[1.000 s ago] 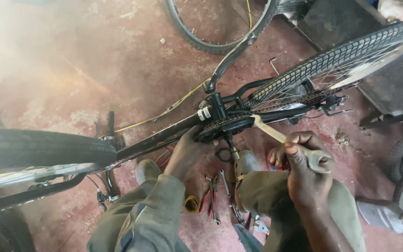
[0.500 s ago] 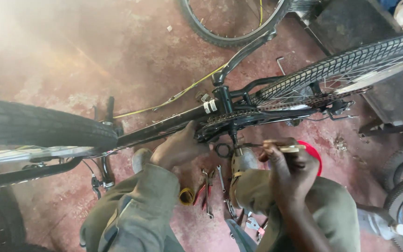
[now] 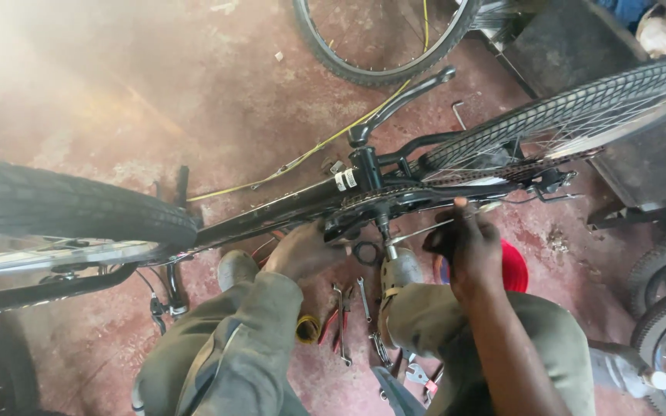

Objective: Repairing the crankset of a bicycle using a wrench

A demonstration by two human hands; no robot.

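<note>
A black bicycle frame (image 3: 287, 208) lies upside down across the view, its crank arm (image 3: 402, 100) pointing up and away. My left hand (image 3: 302, 248) grips the frame tube just left of the bottom bracket (image 3: 383, 219). To the right of the bracket, below the chain (image 3: 502, 173), my right hand (image 3: 468, 243) is closed on a thin metal tool (image 3: 422, 229). The tool's tip reaches toward the bracket spindle. Both olive sleeves and my knees fill the lower part of the view.
The rear wheel (image 3: 572, 115) runs to the right and a fat front tyre (image 3: 63, 204) to the left. Wrenches and pliers (image 3: 341, 316), a black ring (image 3: 366, 252), a yellow roll (image 3: 307, 330) and a red object (image 3: 514, 266) lie on the reddish floor. Another wheel (image 3: 379, 46) and a yellow cable (image 3: 310, 154) lie beyond.
My right hand has risen from beside my knee to the chain stay, now holding a thin metal tool in place of the pale-handled one. My left hand stays on the frame.
</note>
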